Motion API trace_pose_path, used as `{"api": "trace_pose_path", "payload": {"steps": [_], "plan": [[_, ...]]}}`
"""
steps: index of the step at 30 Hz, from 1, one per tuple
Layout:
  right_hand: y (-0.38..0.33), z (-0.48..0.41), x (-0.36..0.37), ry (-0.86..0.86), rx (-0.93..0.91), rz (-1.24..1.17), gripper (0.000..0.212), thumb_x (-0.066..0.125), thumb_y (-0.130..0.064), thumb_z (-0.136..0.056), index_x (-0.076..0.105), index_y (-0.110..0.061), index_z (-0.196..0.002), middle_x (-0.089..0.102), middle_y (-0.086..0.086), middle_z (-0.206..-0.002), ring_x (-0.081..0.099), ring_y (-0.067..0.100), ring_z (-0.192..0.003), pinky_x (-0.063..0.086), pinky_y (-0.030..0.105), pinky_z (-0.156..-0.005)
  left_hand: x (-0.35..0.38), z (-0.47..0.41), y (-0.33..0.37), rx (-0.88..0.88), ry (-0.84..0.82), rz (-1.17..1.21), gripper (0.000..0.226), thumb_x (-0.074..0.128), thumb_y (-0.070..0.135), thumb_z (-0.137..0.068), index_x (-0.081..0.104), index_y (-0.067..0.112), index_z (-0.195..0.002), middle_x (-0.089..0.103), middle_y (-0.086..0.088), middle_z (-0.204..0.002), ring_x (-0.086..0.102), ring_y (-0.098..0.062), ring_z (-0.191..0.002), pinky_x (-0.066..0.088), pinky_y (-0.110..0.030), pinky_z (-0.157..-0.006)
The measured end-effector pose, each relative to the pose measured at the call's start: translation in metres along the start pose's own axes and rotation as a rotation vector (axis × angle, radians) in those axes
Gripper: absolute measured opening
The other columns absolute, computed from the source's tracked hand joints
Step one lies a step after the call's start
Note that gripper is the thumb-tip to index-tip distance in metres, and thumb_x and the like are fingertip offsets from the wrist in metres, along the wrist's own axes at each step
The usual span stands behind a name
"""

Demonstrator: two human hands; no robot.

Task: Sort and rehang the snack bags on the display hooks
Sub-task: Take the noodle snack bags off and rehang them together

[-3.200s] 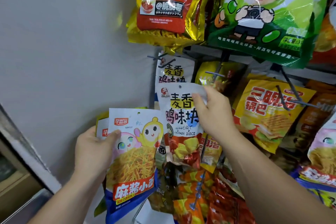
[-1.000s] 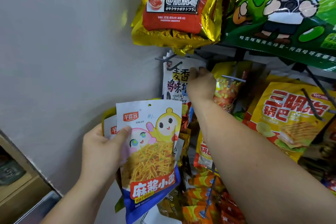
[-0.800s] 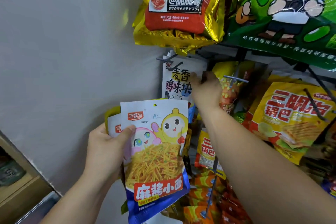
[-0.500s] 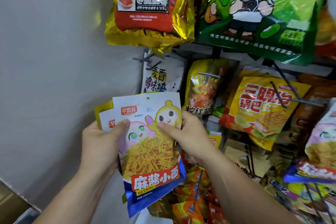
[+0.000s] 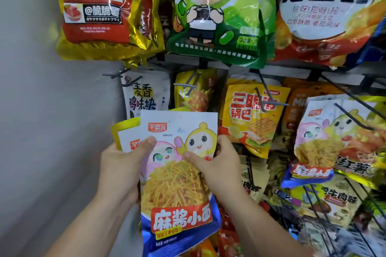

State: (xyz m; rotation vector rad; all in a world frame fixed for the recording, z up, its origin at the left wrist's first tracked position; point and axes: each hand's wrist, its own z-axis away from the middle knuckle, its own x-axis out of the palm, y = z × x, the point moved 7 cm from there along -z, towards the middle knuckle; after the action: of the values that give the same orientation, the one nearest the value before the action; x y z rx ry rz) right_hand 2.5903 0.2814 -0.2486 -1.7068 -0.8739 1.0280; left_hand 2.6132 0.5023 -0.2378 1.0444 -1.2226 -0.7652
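A white and blue noodle-snack bag with two cartoon figures is at the front of a small stack in front of the rack. My left hand grips the stack's left edge, thumb on the front bag. My right hand pinches the front bag's right side, thumb across its face. Behind it show a second bag of the same kind and a yellow bag's edge. A white chicken-flavour bag hangs on the leftmost hook. A matching noodle-snack bag hangs at the right.
Large yellow-red, green cat and orange potato bags hang in the top row. A yellow sandwich-cracker bag and a yellow bag hang mid-row on black wire hooks. A plain grey wall is on the left.
My right hand left the white chicken-flavour bag hanging on the leftmost hook, came down, and took hold of the front noodle-snack bag. The view shifted right.
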Motion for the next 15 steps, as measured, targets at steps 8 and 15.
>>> {"api": "trace_pose_path", "payload": {"steps": [8, 15], "plan": [[0.014, 0.002, -0.048, -0.131, -0.012, -0.137, 0.045, 0.092, -0.017, -0.073, 0.070, -0.027, -0.111, 0.077, -0.019, -0.102, 0.073, -0.001, -0.092, 0.057, 0.021, -0.073, 0.056, 0.031, -0.011, -0.031, -0.137, -0.045, 0.021, 0.070, 0.001, -0.090, 0.073, 0.002, -0.110, 0.078, -0.019, -0.103, 0.076, -0.040, -0.091, 0.061, -0.054, -0.079], [0.043, 0.001, -0.094, 0.005, 0.064, -0.187, 0.032, 0.089, -0.036, -0.075, 0.067, -0.033, -0.098, 0.074, -0.010, -0.099, 0.071, 0.013, -0.092, 0.061, 0.046, -0.080, 0.093, 0.053, -0.023, 0.028, -0.093, -0.090, 0.012, 0.072, 0.003, -0.090, 0.075, 0.006, -0.101, 0.080, -0.013, -0.096, 0.079, -0.029, -0.085, 0.062, -0.035, -0.063]]}}
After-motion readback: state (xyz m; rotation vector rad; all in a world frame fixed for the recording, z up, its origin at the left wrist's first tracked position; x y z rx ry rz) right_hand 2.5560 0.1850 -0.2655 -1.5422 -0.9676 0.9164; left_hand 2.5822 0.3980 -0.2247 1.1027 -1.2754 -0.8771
